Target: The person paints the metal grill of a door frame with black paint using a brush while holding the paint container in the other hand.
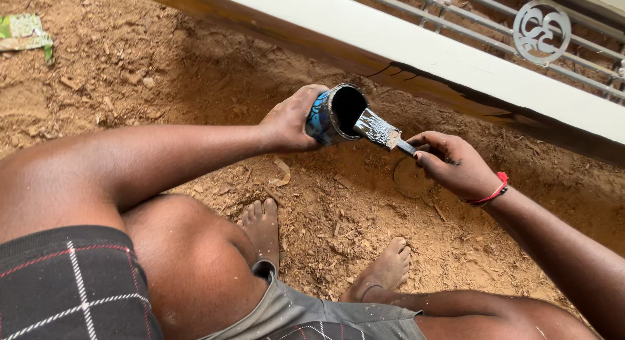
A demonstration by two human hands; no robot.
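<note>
From the head camera I look down on both hands working low over loose reddish dirt. My left hand [286, 122] is wrapped around a small paint can [335, 114], fingers curled about its blue wall, tipping it on its side so the dark mouth faces the right hand. My right hand [456, 165] pinches the handle of a paintbrush [384, 133]; the bristles, coated in dark paint, sit at the can's rim, partly inside the opening. A red band [498, 189] circles the right wrist.

Just beyond both hands runs a pale frame [416, 50] with a dark-painted lower edge [449, 92], and past that a metal grille [521, 27]. Under the right hand a round lid shape [411, 177] lies in the dirt. My bare feet [325, 249] rest near me, below the hands.

To do this well, I judge the can should stay tilted only as far as needed, and the bristles be wiped against the inner rim so no drips fall. Keeping the brush off the soil matters too, since grit would spoil the coat.
</note>
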